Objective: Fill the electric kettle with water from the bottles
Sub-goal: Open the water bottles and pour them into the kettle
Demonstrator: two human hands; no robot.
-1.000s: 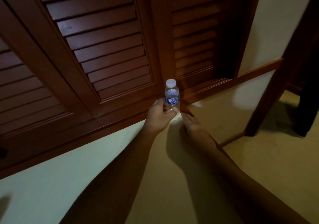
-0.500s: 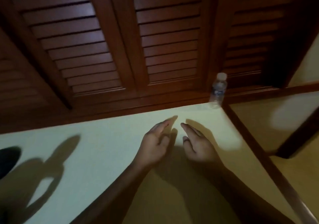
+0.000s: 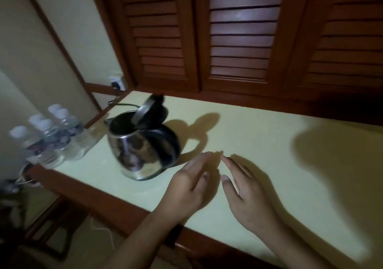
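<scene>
Clear plastic water bottles (image 3: 51,136) with white caps stand clustered at the left edge of the frame, on the far-left end of the pale yellow-green tabletop (image 3: 269,136). They are blurred, so I count perhaps five caps and would not swear to it. Up and to the right of them, a white wall socket (image 3: 116,82) with a dark plug sits on the cream wall.

Just right of the bottles, left of centre, is the shiny stainless-steel electric kettle (image 3: 143,148) with a black handle. It stands upright on the tabletop, spout toward the bottles and handle toward your hands. Its hinged black lid (image 3: 150,109) is tipped up, leaving the mouth uncovered.

Your left hand (image 3: 186,187) is below centre, near the kettle's handle but not touching it. It is palm down, fingers straight and close together, holding nothing. Your right hand (image 3: 246,194) is just beside it in the same flat pose, its fingertips nearly meeting the left's. Whether either palm touches the tabletop I cannot tell. Dark reddish-brown louvred wooden shutters (image 3: 240,30) fill the top centre and upper right.
</scene>
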